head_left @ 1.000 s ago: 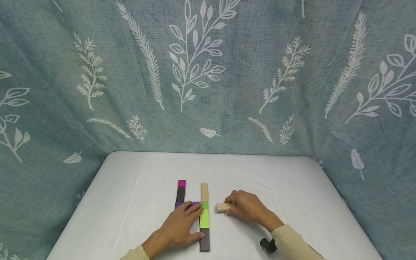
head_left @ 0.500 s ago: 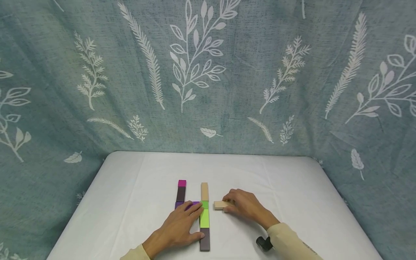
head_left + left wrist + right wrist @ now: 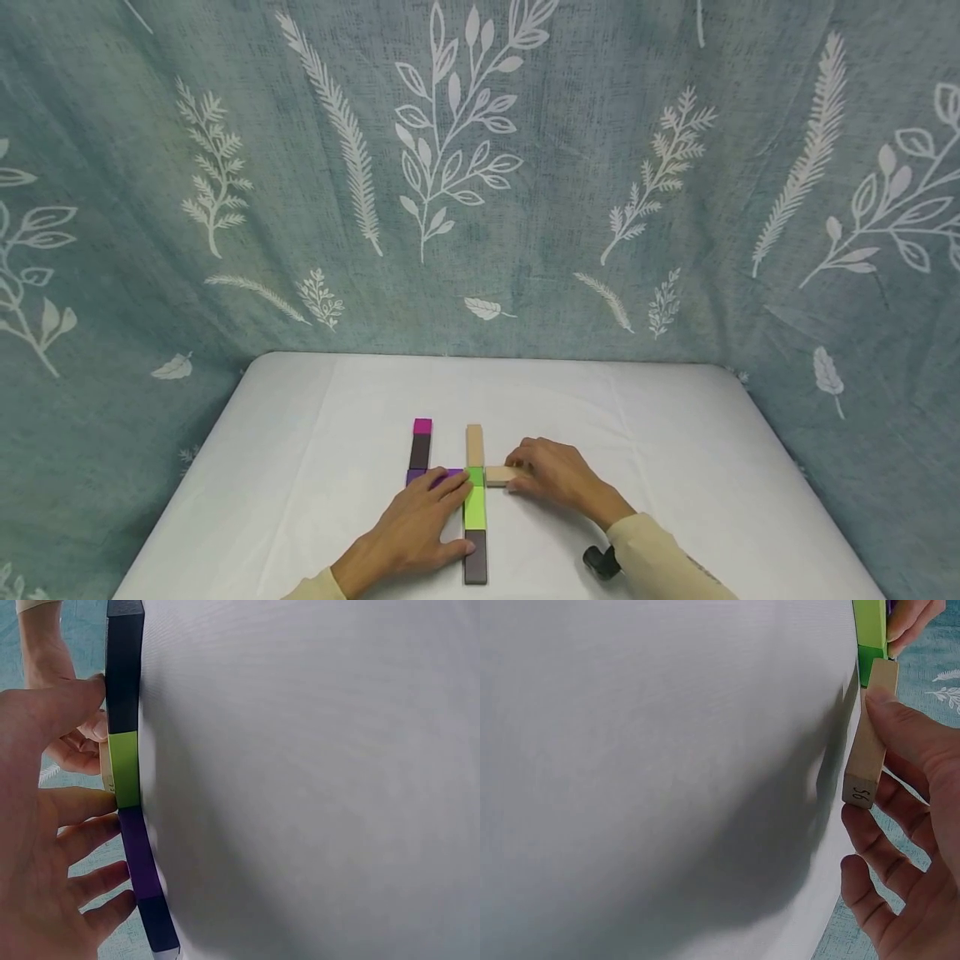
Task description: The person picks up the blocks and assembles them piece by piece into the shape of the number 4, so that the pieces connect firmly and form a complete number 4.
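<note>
A column of coloured blocks lies on the table in the head view: a plain wooden block (image 3: 475, 445), a green block (image 3: 477, 477), a lime block (image 3: 475, 510) and a dark grey block (image 3: 476, 567). My left hand (image 3: 416, 521) rests on it with fingers spread, the thumb at the grey block and fingertips near the green one, partly covering a purple block (image 3: 454, 472). Between thumb and fingers, my right hand (image 3: 558, 475) pinches a second plain wooden block (image 3: 497, 476), lying crosswise right beside the green block. In the right wrist view, this wooden block (image 3: 865, 754) bears a handwritten mark.
Left of the column, a magenta block (image 3: 422, 426), a dark block (image 3: 420, 451) and a dark purple block (image 3: 413, 477) form a second line. All lie on a white-covered table (image 3: 337, 417). Behind hangs a leaf-patterned cloth (image 3: 525, 250). A black device (image 3: 600, 562) sits by the right sleeve.
My right hand has slid the pinched wooden block leftward, from a visible gap to close beside the green block. The left hand has stayed in place on the blocks.
</note>
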Available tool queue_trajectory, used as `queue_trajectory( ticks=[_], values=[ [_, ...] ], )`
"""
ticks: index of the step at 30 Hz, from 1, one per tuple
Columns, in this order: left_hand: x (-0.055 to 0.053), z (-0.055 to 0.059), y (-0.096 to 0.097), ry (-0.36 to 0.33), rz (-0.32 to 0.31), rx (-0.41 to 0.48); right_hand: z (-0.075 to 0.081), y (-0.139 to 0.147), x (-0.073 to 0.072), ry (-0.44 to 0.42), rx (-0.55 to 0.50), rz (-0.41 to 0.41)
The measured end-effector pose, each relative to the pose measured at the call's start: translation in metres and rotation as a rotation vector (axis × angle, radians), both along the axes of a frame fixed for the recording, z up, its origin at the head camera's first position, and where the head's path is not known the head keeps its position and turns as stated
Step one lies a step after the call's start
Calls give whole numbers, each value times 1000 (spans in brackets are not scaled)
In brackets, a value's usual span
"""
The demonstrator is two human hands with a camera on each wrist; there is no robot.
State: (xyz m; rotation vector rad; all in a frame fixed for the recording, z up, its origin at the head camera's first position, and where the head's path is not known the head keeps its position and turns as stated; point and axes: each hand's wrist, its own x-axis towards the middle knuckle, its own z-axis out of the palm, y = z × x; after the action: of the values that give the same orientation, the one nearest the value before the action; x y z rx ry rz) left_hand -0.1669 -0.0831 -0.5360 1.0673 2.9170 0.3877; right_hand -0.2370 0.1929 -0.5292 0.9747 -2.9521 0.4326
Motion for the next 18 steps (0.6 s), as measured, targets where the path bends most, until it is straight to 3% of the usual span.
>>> queue_trajectory(
  ticks=[18],
  values=[
    [-1,-3,1,18,-3,-17,-2,-3,0,-4,10,9]
  ],
)
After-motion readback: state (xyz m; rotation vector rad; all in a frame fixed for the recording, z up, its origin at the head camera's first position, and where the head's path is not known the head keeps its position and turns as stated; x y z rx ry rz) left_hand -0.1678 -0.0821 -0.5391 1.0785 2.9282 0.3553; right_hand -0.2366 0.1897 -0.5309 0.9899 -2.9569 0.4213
